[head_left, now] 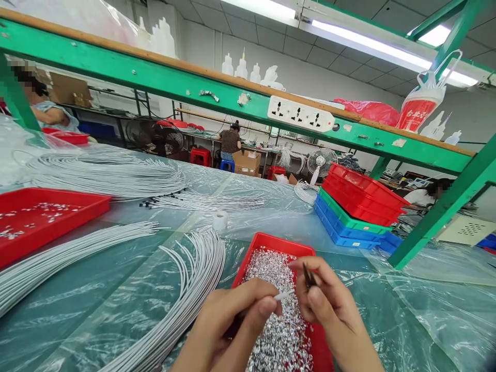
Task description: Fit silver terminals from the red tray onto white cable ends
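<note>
My left hand (228, 325) is closed in a pinch on the end of a thin white cable (284, 295), whose tip points right. My right hand (329, 310) is closed on dark tweezers (309, 277), held just right of the cable tip. Both hands hover over a red tray (271, 243) filled with small shiny metal pieces (277, 310). A bundle of white cables (189, 289) curves across the plastic-covered table to the left of my left hand.
Another red tray (42, 217) with a few metal bits sits far left. More white cable bundles (108, 178) lie behind. Stacked red, green and blue trays (356, 206) stand at right beside a green frame post (442, 206). A small tape roll (220, 219) is mid-table. Other people work beyond.
</note>
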`<state>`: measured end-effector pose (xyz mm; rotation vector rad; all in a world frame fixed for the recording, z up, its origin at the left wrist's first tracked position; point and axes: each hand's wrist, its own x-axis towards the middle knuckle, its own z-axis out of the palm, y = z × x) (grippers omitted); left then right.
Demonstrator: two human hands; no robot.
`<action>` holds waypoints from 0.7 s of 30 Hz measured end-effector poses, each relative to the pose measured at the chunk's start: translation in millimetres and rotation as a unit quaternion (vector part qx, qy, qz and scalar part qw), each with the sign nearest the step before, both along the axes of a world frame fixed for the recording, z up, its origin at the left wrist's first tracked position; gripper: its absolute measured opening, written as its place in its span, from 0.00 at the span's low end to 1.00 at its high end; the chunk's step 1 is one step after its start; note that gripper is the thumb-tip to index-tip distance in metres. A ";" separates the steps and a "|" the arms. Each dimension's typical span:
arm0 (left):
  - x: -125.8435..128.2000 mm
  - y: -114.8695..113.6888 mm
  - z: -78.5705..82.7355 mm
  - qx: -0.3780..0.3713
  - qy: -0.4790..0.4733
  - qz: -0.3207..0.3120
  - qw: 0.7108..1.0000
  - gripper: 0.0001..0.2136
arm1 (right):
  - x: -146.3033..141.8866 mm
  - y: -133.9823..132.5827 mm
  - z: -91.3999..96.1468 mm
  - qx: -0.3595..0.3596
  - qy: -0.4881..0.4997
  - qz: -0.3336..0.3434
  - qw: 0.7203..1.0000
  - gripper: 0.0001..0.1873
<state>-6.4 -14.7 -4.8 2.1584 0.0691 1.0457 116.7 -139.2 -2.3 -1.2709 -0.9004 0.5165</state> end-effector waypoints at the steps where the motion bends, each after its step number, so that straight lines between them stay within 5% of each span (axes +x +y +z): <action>1: 0.6 0.9 1.8 -0.006 0.016 -0.009 1.000 0.13 | -0.9 -1.8 0.3 0.019 -0.025 -0.007 0.999 0.15; 3: 1.9 1.5 5.3 -0.010 0.031 -0.027 0.999 0.16 | -4.3 -6.8 0.9 0.036 -0.106 -0.059 0.992 0.09; 7: 2.3 0.1 9.2 -0.010 0.038 -0.044 0.998 0.19 | -10.7 -14.6 1.0 0.036 -0.308 -0.177 0.934 0.16; 14: 1.5 0.8 9.6 -0.001 0.057 -0.077 0.995 0.20 | -6.7 -19.2 0.4 0.039 -0.389 -0.143 0.909 0.12; 21: 8.4 2.3 -2.5 0.093 0.050 -0.074 0.992 0.12 | 6.9 -25.5 2.8 -0.049 -0.451 -0.120 0.883 0.10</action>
